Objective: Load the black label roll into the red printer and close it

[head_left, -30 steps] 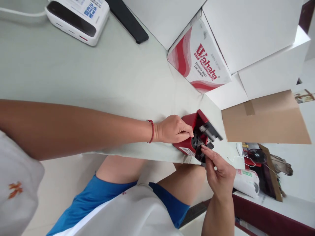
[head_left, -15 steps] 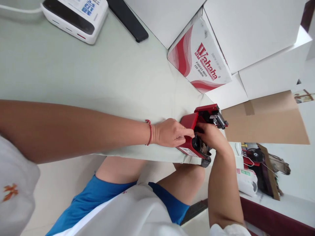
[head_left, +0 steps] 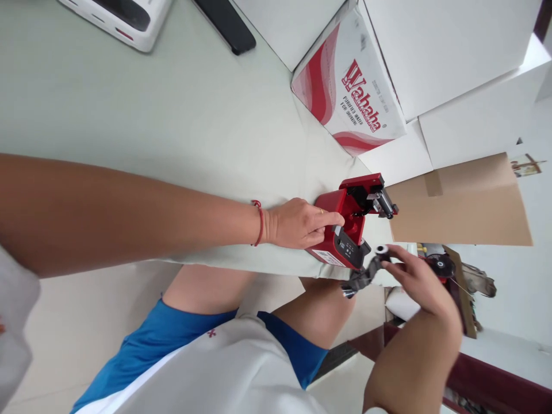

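A small red machine (head_left: pixel 334 215) with a black front and an opened top flap sits at the near edge of the pale table (head_left: pixel 172 115). My left hand (head_left: pixel 302 222) lies against its left side, fingers curled and the forefinger stretched across its top, holding it steady. My right hand (head_left: pixel 420 282) is off the table's edge, just right of the machine, and pinches a dark grey inner part (head_left: pixel 364 275) with a small white roller end. That part is out of the machine and hangs just below its front.
A red-and-white Wahaha carton (head_left: pixel 349 95) and stacked white boxes (head_left: pixel 440 52) stand behind the machine. A brown cardboard sheet (head_left: pixel 461 201) lies to the right. A white appliance (head_left: pixel 129 17) and a black phone (head_left: pixel 226 26) sit at the far left. My knees are under the table edge.
My right hand has drawn back out of the machine's front, down and to the right, with the grey part in it. The left hand stays on the machine.
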Available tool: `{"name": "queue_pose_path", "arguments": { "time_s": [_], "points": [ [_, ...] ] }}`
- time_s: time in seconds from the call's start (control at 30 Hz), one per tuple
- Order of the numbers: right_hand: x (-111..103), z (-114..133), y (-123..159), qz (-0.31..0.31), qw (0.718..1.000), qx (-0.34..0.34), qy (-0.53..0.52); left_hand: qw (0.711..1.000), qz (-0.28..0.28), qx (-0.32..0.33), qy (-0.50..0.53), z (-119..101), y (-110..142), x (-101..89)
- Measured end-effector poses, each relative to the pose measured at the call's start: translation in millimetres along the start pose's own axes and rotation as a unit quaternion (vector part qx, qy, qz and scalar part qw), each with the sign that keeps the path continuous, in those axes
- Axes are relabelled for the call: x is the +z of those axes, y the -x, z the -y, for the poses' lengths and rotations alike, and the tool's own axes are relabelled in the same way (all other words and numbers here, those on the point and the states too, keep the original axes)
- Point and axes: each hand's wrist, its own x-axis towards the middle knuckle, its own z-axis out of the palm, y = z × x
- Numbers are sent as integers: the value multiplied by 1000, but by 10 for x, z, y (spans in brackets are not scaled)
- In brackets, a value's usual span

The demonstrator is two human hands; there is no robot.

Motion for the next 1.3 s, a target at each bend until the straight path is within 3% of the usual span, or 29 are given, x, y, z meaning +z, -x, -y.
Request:
{"name": "queue_pose_path", "arguments": {
  "time_s": [0.13,0.2,0.4,0.57,0.67,0.77,0.83,0.93,1.0,1.1,1.2,1.3],
  "points": [
    [590,-84,-447,42,998,-20,-36,1000,-1,19,-13,-5,4,-9],
    [756,-147,-540,41,998,-18,-45,1000,13,12,-16,-7,3,-20],
    [702,-593,-655,-66,994,82,1,1000,22,9,-8,3,3,-19],
    [838,-642,-854,-51,995,85,14,1000,19,10,-7,7,9,4],
    [699,-512,-676,16,998,56,-3,1000,9,17,-6,2,10,6],
    [239,-379,-240,126,991,21,-26,1000,15,12,-4,-3,8,7],
    [-105,-275,53,168,985,-14,-28,1000,16,9,0,-2,8,8],
    [-388,-26,265,128,990,-53,-22,1000,17,9,-4,3,9,5],
    [-362,212,214,83,995,-61,-8,1000,23,8,-10,6,9,-3],
    [-135,620,-39,43,996,-71,45,999,30,6,-11,0,2,-19],
    [79,962,-304,51,986,-110,115,999,37,-1,-11,-15,-13,-26],
    [166,1150,-496,89,973,-144,157,999,50,-10,-17,-32,-30,-27]
  ]
}}
